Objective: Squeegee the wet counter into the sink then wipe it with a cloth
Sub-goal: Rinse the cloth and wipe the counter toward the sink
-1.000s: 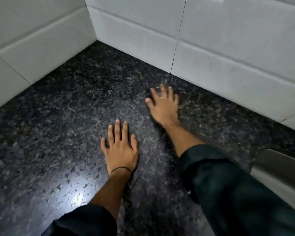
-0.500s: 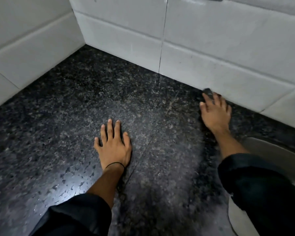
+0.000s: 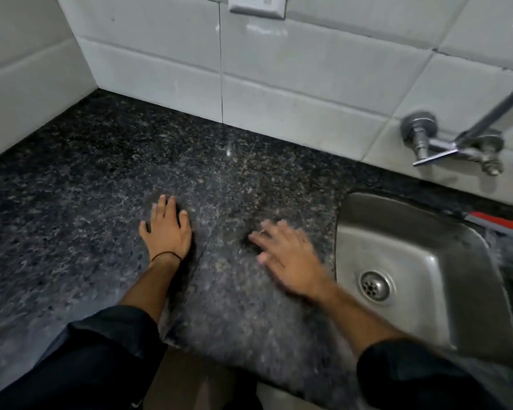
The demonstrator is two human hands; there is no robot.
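Nearest the camera, two dark sleeves (image 3: 95, 365) come in from the bottom edge, one on each forearm. The near edge of the dark speckled granite table (image 3: 71, 179) shows a notch between the arms.

The left hand (image 3: 166, 229) lies flat, palm down, on the table, fingers spread wide and holding nothing; a thin black band (image 3: 166, 255) circles its wrist. The right hand (image 3: 285, 255) is blurred, also open with fingers spread and empty, low over the table just left of the sink; whether it touches the stone cannot be told. A thin seam (image 3: 208, 241) in the granite runs between the two hands.

To the right, the stainless steel sink (image 3: 397, 232) is set into the table. Its basin holds no dishes; a round drain strainer (image 3: 374, 285) sits in the bottom near its left wall. At the sink's far right rim lies a red and grey object (image 3: 498, 221), cut off by the frame edge, too little in view to name for certain. No cloth is in view.

Farther back, the table meets a white tiled wall (image 3: 279, 84) that also turns along the left side. A metal tap (image 3: 456, 140) is mounted on the tiles above the far side of the sink, its lever pointing left. At the top edge, a white wall socket (image 3: 256, 5) sits on the tiles.
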